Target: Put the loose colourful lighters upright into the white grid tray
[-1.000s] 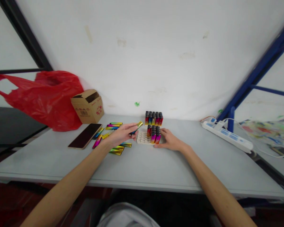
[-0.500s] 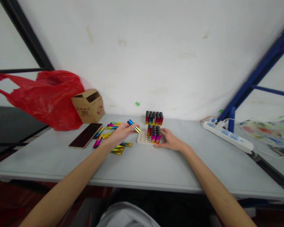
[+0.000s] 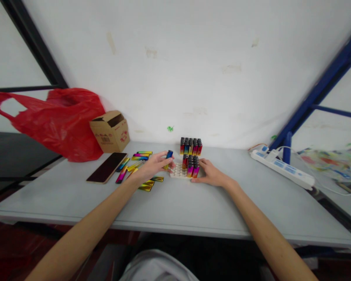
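Observation:
My left hand pinches a blue-and-gold lighter, held nearly upright at the left end of a white tray with round holes. Several lighters with black tops stand in the right part of this tray, mostly pink, red and orange. Around the tray's right end curls my right hand, thumb at the near corner and fingers behind the lighters. Shiny multicoloured lighters lie loose on the table, left of the tray and partly hidden by my left hand.
Behind the tray stands a block of upright lighters. A phone, a cardboard box and a red plastic bag are on the left. A white power strip lies at the right of the grey table.
My left hand has turned the lighter from a slant to nearly upright and moved it slightly right, over the tray's left end. My right hand stays in place.

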A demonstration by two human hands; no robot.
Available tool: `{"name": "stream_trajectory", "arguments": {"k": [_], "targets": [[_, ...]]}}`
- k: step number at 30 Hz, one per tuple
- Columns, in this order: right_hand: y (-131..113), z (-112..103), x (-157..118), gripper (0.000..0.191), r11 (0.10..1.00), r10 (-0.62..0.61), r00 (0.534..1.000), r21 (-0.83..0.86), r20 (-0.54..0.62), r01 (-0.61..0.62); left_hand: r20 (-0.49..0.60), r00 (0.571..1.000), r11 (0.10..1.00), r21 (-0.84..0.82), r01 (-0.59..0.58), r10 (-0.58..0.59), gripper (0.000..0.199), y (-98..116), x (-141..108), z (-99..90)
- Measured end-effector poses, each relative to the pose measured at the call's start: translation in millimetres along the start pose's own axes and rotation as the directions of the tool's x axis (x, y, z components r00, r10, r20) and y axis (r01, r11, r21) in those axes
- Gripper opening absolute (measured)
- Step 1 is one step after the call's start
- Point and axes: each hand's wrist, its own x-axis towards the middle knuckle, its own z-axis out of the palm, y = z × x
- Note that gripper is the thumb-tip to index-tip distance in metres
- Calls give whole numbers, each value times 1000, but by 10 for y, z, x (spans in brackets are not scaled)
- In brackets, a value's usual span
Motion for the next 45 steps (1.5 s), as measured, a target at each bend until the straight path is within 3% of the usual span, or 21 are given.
{"name": "stream_trajectory", "arguments": {"k": [3, 7, 12, 18, 24, 34, 37, 40, 45], "targets": [[11, 5, 2, 89, 1000, -9, 1000, 1, 4, 9, -8, 1000, 995, -95, -10, 9, 38, 2, 0, 35], [17, 8, 1, 90, 1000, -12, 1000, -1, 6, 12, -35, 996, 978, -198, 71, -79, 36, -13, 15, 33], [19, 6, -1, 89, 1000, -18, 1000, 0, 3, 18, 3, 991, 960, -248, 129, -132, 40, 9, 35, -5], [27, 11, -2, 89, 1000, -9, 1000, -5, 1, 9, 68, 976, 915, -342, 216, -205, 26, 48, 29, -39], [7, -4, -5, 88, 1000, -6, 1000, 1, 6, 6, 153, 951, 903, -301, 305, -270, 23, 28, 19, 12], [14, 8, -5, 88, 1000, -10, 1000, -19, -3, 10, 147, 937, 911, -228, 344, -318, 25, 25, 9, 93], [1, 3, -6, 88, 1000, -5, 1000, -11, -6, 5, 102, 956, 930, -224, 290, -274, 34, 10, 14, 86], [-5, -3, -4, 88, 1000, -9, 1000, 1, -2, 9, 40, 988, 968, -196, 155, -150, 38, -8, 25, 77], [1, -3, 2, 91, 1000, -9, 1000, 0, 8, 9, -21, 999, 999, -1, -43, 43, 41, -19, 21, 98]]}}
